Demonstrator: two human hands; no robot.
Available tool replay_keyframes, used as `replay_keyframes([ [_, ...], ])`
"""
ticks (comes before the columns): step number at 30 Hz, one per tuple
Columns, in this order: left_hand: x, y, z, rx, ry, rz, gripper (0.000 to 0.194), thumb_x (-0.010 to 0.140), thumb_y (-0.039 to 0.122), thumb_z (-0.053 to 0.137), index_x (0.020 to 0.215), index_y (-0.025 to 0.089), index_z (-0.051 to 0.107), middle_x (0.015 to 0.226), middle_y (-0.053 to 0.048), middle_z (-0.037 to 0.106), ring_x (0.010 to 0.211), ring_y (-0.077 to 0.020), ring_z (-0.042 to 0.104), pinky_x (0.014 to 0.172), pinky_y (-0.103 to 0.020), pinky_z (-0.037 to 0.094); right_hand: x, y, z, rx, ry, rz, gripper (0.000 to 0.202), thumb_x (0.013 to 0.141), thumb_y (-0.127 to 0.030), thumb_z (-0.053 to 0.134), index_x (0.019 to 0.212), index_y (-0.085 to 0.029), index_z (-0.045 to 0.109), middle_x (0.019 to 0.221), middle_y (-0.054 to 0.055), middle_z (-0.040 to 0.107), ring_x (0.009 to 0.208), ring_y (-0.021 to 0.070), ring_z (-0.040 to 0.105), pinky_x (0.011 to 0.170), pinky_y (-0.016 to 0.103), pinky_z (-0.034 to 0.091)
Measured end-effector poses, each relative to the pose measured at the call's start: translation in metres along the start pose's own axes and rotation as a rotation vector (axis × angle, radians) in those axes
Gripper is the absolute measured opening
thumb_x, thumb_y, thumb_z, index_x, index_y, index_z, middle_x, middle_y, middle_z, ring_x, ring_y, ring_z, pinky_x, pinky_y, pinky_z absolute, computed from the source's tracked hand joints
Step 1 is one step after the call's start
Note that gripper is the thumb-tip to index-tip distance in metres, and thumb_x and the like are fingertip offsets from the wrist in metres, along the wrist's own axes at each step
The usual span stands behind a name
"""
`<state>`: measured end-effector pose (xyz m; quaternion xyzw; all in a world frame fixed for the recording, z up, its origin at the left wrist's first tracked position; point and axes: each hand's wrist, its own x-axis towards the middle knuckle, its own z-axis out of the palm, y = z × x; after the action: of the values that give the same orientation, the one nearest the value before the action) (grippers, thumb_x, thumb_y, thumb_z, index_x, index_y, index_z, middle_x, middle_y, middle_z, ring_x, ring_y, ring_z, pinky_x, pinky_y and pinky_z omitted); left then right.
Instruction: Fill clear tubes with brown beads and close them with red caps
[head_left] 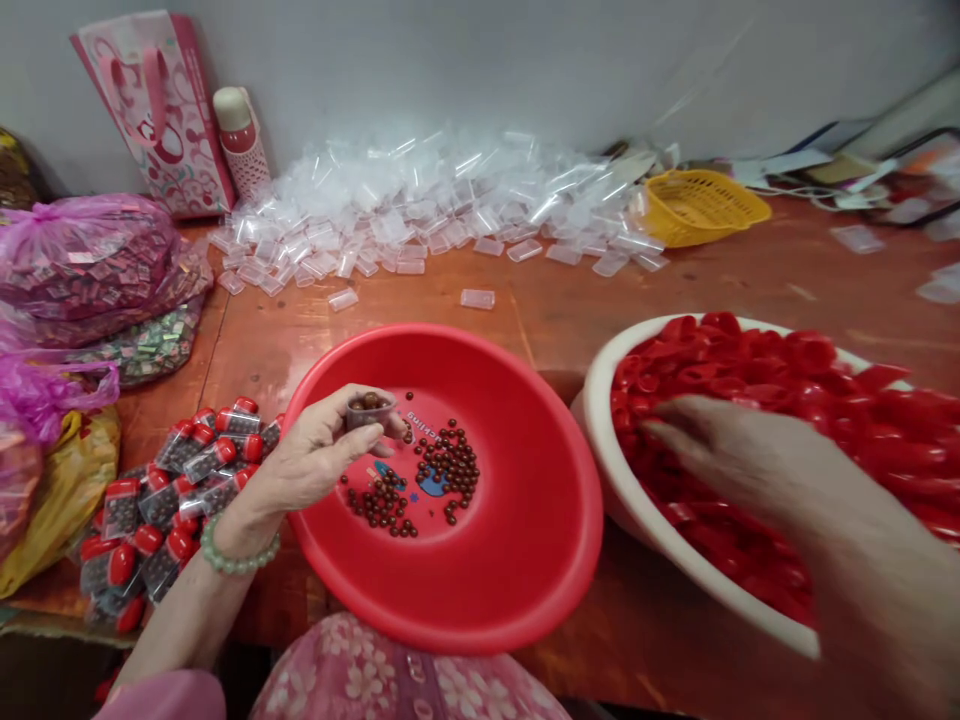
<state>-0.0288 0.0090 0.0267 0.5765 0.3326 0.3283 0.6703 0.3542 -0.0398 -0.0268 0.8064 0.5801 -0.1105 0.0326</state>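
Observation:
Over the left part of the red basin (517,540), my left hand (319,450) is closed around a small clear plastic container (369,412). Its open top faces up, and brown balls show inside. More small brown balls (450,465) lie loose on the basin's floor. My right hand (720,445) reaches into a white tub (600,400) heaped with red plastic caps (750,360). Motion smears its fingers, so I cannot tell whether they hold a cap.
Filled containers with red caps (217,460) are piled at the left. Behind the basin lies a heap of clear empty containers (450,210), beside a yellow basket (701,205). Pink bags of small packets (90,260), a paper bag (157,120) and a flask (240,140) stand at the far left.

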Motion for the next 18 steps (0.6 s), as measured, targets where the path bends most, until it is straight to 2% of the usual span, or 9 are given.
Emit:
replay_keyframes([
  [1,0.001,0.000,0.001,-0.014,-0.001,0.006,0.023,0.088,0.026,0.063,0.108,0.015,0.058,0.099,-0.007,0.068,0.091,-0.0140,0.066,0.081,-0.026,0.054,0.006,0.015,0.010,0.007,-0.093,0.003,0.012,0.085,-0.032,0.055,0.076,-0.025,0.060,0.086,0.017,0.072,0.071,0.0294,0.066,0.068,0.041,0.046],
  [2,0.001,0.000,0.001,-0.032,0.005,0.017,0.024,0.087,0.025,0.064,0.108,0.015,0.058,0.097,-0.006,0.069,0.088,-0.0135,0.067,0.081,-0.026,0.054,0.011,0.027,0.019,0.022,-0.123,-0.022,0.011,0.084,-0.033,0.056,0.076,-0.026,0.059,0.087,0.016,0.072,0.074,0.0300,0.066,0.071,0.042,0.047],
  [5,0.003,-0.003,0.002,-0.080,0.031,0.040,0.025,0.086,0.024,0.066,0.107,0.015,0.058,0.092,-0.005,0.068,0.085,-0.0130,0.067,0.084,-0.028,0.054,0.019,0.040,0.038,0.027,-0.137,-0.069,0.012,0.082,-0.039,0.056,0.077,-0.029,0.061,0.088,0.015,0.073,0.077,0.0326,0.068,0.073,0.044,0.048],
  [9,0.004,-0.005,0.004,-0.127,0.030,0.059,0.026,0.084,0.022,0.067,0.107,0.014,0.058,0.092,-0.004,0.068,0.086,-0.0127,0.068,0.085,-0.028,0.054,0.014,0.025,0.038,-0.059,-0.155,-0.041,0.014,0.081,-0.036,0.052,0.076,-0.027,0.062,0.087,0.020,0.071,0.077,0.0351,0.068,0.065,0.044,0.048],
  [13,0.002,-0.003,0.004,-0.116,0.055,0.046,0.026,0.083,0.021,0.068,0.106,0.013,0.059,0.090,-0.004,0.068,0.086,-0.0130,0.068,0.083,-0.028,0.054,0.006,0.008,0.030,-0.076,-0.170,-0.024,0.020,0.080,-0.030,0.049,0.062,-0.027,0.058,0.080,0.020,0.070,0.071,0.0342,0.068,0.060,0.044,0.046],
  [16,0.000,-0.003,0.003,-0.101,0.095,0.034,0.026,0.081,0.019,0.069,0.105,0.013,0.059,0.087,-0.003,0.068,0.083,-0.0126,0.067,0.082,-0.028,0.054,0.004,0.009,0.032,-0.073,-0.143,-0.043,0.021,0.079,-0.029,0.050,0.061,-0.029,0.060,0.086,0.022,0.069,0.069,0.0335,0.069,0.056,0.044,0.043],
  [18,-0.002,-0.004,0.002,-0.123,0.083,0.006,0.026,0.081,0.018,0.069,0.104,0.014,0.059,0.088,-0.003,0.067,0.085,-0.0129,0.067,0.083,-0.028,0.054,0.005,0.017,0.038,-0.088,-0.080,-0.116,0.020,0.079,-0.031,0.049,0.064,-0.030,0.063,0.092,0.021,0.069,0.068,0.0329,0.069,0.053,0.043,0.042],
])
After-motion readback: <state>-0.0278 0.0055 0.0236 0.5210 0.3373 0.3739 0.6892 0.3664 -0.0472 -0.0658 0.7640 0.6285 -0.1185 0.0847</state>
